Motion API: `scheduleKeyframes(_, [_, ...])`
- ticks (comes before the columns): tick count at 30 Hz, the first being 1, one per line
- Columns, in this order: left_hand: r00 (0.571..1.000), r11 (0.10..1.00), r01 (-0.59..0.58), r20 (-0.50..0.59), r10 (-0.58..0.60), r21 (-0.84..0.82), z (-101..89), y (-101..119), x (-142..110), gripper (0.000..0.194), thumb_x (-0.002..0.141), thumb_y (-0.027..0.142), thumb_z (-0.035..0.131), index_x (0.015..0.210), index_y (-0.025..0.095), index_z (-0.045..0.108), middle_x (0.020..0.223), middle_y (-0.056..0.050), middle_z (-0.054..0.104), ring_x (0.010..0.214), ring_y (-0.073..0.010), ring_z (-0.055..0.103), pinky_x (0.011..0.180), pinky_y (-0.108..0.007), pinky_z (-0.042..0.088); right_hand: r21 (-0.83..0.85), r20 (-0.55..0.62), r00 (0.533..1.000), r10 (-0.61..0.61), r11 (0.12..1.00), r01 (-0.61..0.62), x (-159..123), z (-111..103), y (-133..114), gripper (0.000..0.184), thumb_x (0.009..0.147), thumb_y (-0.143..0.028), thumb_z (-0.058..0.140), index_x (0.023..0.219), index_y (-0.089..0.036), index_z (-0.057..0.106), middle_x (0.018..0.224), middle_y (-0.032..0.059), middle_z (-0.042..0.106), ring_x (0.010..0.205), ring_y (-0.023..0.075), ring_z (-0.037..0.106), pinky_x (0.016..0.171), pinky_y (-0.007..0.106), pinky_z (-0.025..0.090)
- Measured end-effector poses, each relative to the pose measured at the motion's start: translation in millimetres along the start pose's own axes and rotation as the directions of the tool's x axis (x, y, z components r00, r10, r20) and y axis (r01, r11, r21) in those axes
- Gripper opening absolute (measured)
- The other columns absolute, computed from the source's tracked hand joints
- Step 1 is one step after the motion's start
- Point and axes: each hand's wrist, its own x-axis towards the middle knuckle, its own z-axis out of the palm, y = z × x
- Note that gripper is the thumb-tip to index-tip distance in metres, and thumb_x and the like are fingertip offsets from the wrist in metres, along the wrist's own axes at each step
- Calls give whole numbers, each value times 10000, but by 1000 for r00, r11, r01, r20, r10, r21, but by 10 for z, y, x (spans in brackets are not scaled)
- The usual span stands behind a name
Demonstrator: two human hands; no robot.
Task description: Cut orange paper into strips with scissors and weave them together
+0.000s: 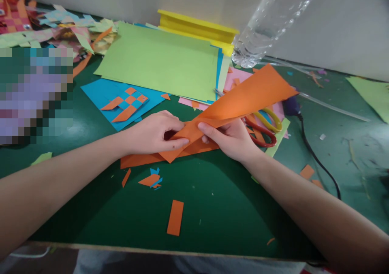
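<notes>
Both my hands hold a sheet of orange paper [255, 91] above the green table, its long end slanting up to the right. My left hand [154, 133] pinches the lower end between thumb and fingers. Closer to the middle, my right hand [234, 138] grips the sheet with its thumb on top and the other fingers mostly hidden behind. Under the hands lies another orange paper piece [136, 160]. A pair of scissors with red and yellow handles [267, 122] rests partly behind the raised sheet. Left of them, a woven orange and blue paper fish [130, 101] lies on blue paper [97, 91].
Green sheets [161, 59] are stacked at the back, near a yellow folded strip [197, 26] and a clear plastic bottle [261, 26]. Paper strips [69, 33] pile up at back left. A black cable [316, 148] runs along the right. An orange rectangle [175, 218] lies near the table edge.
</notes>
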Motion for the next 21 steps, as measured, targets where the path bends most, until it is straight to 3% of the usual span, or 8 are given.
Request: scheduleKeyframes(21, [1000, 1000, 4, 8, -4, 4, 7, -1, -4, 442, 936, 364, 514, 593, 205, 284, 532, 58, 284, 534, -119, 360, 589, -283, 328, 6, -1, 1000, 5, 1000, -5, -6, -7, 4, 344, 852, -501, 644, 677, -206, 622, 591, -11, 639, 553, 114, 607, 536, 242, 497])
